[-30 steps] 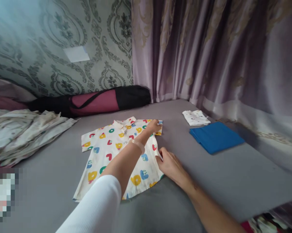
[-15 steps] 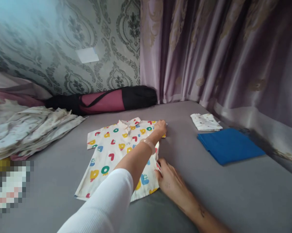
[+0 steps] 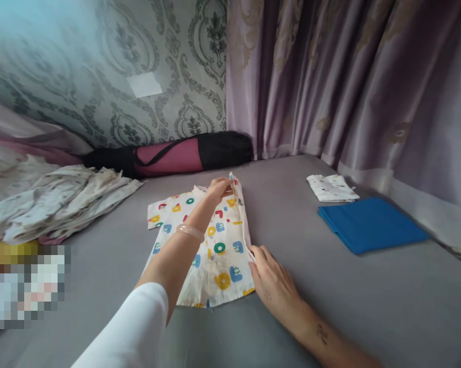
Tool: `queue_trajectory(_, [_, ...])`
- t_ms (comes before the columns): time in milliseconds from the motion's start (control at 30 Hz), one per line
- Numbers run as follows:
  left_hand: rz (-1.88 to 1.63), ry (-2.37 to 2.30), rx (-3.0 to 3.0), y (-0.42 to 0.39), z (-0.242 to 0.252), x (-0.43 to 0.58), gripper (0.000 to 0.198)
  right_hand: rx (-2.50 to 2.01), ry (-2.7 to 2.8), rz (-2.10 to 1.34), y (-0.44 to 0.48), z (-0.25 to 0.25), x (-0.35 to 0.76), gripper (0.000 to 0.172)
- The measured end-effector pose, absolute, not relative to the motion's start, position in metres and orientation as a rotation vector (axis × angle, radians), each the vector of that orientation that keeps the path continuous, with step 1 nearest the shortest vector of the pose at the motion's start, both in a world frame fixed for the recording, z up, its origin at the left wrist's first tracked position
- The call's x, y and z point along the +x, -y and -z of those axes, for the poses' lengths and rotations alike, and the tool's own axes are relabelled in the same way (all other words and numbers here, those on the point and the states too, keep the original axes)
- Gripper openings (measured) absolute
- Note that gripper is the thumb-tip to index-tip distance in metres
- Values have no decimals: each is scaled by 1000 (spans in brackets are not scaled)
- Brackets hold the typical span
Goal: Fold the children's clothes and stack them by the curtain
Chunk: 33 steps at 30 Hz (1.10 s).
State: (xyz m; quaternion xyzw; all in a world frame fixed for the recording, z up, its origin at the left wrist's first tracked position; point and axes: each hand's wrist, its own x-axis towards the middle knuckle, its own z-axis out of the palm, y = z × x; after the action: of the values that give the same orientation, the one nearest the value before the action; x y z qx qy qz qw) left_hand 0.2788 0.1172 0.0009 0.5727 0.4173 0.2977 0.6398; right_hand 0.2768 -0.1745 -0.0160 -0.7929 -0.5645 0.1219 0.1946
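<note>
A small white short-sleeved shirt with colourful letter prints lies spread out in front of me, its collar pointing away. My left hand, with a pale bangle at the wrist, is closed on the right sleeve near the shoulder and holds it lifted over the shirt. At the lower right side, my right hand pinches the shirt's side edge between thumb and fingers. My left forearm hides part of the shirt's middle and left side.
To the right lie a folded blue cloth and a folded white printed cloth. A pile of pale garments is at the left. Against the wall rests a long black and maroon bag. Curtains hang at the right.
My left hand has moved left with the right sleeve, folding it inward over the shirt. My right hand keeps its pinch on the side edge. The view has shifted slightly.
</note>
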Motion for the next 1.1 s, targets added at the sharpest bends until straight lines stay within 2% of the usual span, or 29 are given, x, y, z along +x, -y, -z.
queue_trajectory(333, [-747,-1040,1038,-127,23,220,19,-2049,1837,-225,176,24,265,44])
queue_trajectory(467, [-686,-1065,996,-127,29,213,13,-1999,1943,-294,176,23,263,42])
queue_trajectory(633, [-665,-1125,1203,-127,38,213,25,-1956,1960,-332,176,23,265,41])
queue_trajectory(800, [-688,-1328,1435,-132,47,212,28,-1946,1981,-351,177,20,269,35])
queue_trajectory(1000, [-616,-1433,1721,-131,46,201,18,-1949,2006,-294,178,20,270,23])
queue_trajectory(1100, [-700,-1529,1993,-122,42,196,30,-1938,1968,-301,179,16,271,9])
